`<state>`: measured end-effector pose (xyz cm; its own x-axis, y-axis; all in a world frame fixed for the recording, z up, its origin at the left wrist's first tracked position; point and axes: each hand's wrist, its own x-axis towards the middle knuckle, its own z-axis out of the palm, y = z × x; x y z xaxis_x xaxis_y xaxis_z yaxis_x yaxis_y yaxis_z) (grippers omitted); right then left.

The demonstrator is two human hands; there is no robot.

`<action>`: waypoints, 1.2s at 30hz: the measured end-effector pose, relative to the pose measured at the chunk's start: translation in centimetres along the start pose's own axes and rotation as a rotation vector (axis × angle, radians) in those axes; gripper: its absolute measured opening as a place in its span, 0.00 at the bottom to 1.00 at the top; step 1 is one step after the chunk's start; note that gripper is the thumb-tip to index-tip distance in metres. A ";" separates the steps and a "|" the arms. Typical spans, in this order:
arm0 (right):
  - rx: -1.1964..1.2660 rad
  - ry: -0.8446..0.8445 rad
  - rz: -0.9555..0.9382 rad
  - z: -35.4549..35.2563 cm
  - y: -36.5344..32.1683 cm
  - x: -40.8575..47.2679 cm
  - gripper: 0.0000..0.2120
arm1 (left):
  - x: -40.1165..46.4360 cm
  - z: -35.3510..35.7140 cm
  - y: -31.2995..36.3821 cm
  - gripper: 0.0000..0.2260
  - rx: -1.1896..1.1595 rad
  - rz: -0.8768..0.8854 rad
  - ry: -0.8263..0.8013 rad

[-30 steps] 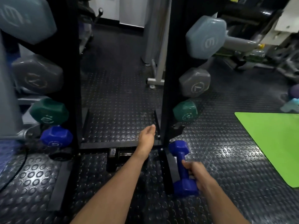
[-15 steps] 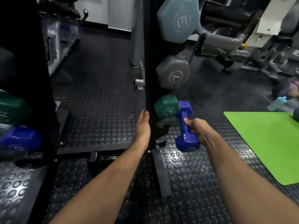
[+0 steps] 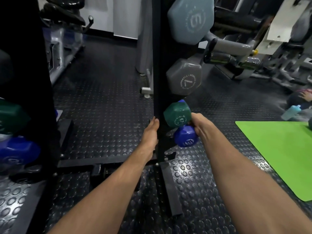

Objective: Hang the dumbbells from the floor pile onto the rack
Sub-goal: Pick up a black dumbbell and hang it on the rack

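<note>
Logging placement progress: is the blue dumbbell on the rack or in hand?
In hand. The right hand grips the blue dumbbell beside the rack post, under the green dumbbell.

Studded black floor [image 3: 104, 105], green mat [image 3: 278, 152]

A bright green exercise mat [image 3: 278, 154] lies flat on the black studded rubber floor [image 3: 104, 105]. Beyond the mat's far edge lies a light blue plastic bottle [image 3: 290, 112], with grey gym machines [image 3: 253, 53] further back.
</note>
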<state>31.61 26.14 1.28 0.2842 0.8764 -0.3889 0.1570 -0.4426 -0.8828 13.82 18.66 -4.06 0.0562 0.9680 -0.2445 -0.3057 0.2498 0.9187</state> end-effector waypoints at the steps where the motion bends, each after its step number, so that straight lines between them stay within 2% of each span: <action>1: 0.002 -0.013 -0.004 0.4 -0.1 -0.1 0.07 | 0.0 0.0 -0.1 0.23 0.001 -0.001 -0.008; 7: -0.083 -0.140 -0.046 1.1 -0.4 -0.8 0.11 | 0.3 -1.0 -0.3 0.22 -0.009 -0.009 -0.040; 11: 0.024 -0.173 0.008 -0.2 0.1 -0.5 0.13 | 0.2 -1.4 -0.1 0.22 -0.039 -0.021 -0.047; 14: 0.160 -0.138 -0.002 -1.1 1.9 0.0 0.12 | -0.4 -1.5 0.3 0.22 -0.060 -0.027 -0.035; 16: 0.156 -0.077 -0.001 -1.8 3.5 0.5 0.12 | -0.9 -1.9 0.7 0.20 -0.057 -0.024 -0.031; 18: -0.052 0.021 0.029 -2.7 5.8 1.0 0.10 | -1.0 -2.7 0.6 0.16 -0.021 -0.016 -0.010; 20: -0.445 0.123 0.100 -3.8 8.8 0.8 0.08 | -0.7 -4.4 0.2 0.15 0.089 -0.018 0.073; 21: -0.625 0.108 0.155 -4.1 10.4 0.6 0.08 | -0.5 -5.5 -0.3 0.16 0.179 -0.024 0.123; 23: -0.830 -0.124 0.324 -3.3 13.3 -0.5 0.09 | -0.4 -8.5 -1.6 0.17 0.376 -0.046 0.244; 26: -0.977 -0.513 0.522 -0.3 15.0 -2.6 0.14 | -1.2 -13.8 -3.7 0.18 0.666 -0.121 0.520; 28: -0.944 -0.602 0.507 2.8 15.6 -3.1 0.15 | -2.0 -17.0 -5.2 0.21 0.853 -0.209 0.633; 30: -0.845 -0.592 0.439 6.6 16.0 -3.4 0.14 | -2.6 -20.1 -6.9 0.28 0.916 -0.361 0.658; 32: -0.756 -0.517 0.336 10.2 16.3 -3.6 0.12 | -2.5 -22.7 -8.7 0.32 0.852 -0.458 0.618; 36: -0.595 -0.351 0.158 15.4 17.3 -3.3 0.15 | -1.6 -24.4 -10.2 0.29 0.780 -0.488 0.491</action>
<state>18.79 18.51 -16.75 0.0406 0.7581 -0.6508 0.6579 -0.5105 -0.5537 -6.39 14.04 -20.61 -0.4378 0.6854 -0.5819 0.3547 0.7264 0.5887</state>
